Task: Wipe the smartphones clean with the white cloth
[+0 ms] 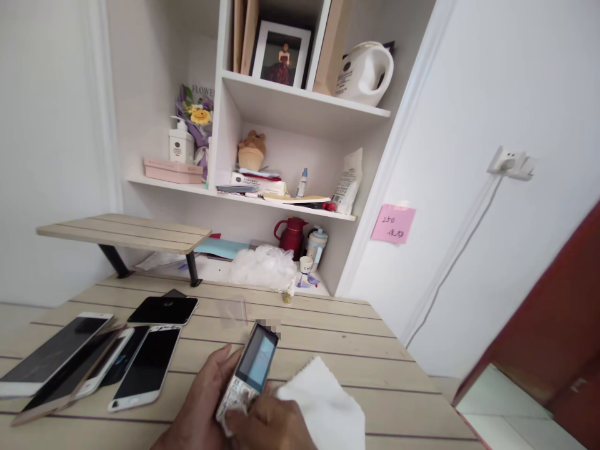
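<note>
My left hand [206,400] is wrapped round a small keypad phone [248,369] with a lit screen, held tilted above the wooden table [328,337]. My right hand [269,425] is closed on a white cloth [323,406] and presses it against the phone's lower keypad end. Most of the cloth hangs out to the right of my right hand. Both hands sit at the bottom edge of the view.
Several smartphones [145,369] lie face up on the table's left, one black phone [163,309] behind them. A small clear zip bag [233,311] lies mid-table. A low wooden riser [124,231], white shelves [300,109] with bottles, a red jug [291,237], a crumpled plastic bag [262,265].
</note>
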### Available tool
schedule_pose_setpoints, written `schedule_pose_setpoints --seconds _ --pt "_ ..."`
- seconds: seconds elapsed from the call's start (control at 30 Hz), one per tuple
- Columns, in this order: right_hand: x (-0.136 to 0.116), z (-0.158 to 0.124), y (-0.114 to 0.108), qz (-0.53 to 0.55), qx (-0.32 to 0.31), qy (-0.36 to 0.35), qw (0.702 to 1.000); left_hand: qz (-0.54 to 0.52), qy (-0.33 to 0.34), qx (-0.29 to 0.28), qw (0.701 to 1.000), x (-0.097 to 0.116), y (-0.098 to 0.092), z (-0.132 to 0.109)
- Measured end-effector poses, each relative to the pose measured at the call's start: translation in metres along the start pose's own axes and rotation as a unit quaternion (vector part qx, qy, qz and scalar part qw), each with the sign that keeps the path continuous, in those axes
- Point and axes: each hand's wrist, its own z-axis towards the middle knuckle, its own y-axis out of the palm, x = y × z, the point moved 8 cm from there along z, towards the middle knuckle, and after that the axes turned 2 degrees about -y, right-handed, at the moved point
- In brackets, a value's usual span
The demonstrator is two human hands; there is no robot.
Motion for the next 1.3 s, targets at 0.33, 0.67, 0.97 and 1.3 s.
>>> schedule_pose_setpoints --seconds 0.33,0.67,0.97,1.3 --pt "0.023 -0.002 -0.027 0.017 0.072 0.073 0.995 -0.045 -0.028 -0.015 0.998 -0.016 0.003 0.003" --pt "0.016 0.003 -0.017 0.017 -0.004 0.063 0.998 0.032 -0.005 0.023 0.999 -0.005 -0.003 0.001" --pt "0.013 0.003 -0.015 0.043 -0.04 0.036 0.998 0.069 -0.006 -0.015 0.997 -0.007 0.0 0.004" --pt "0.044 0.002 -0.04 0.038 0.006 0.139 0.99 0.138 0.009 0.004 0.99 -0.002 -0.007 0.001"
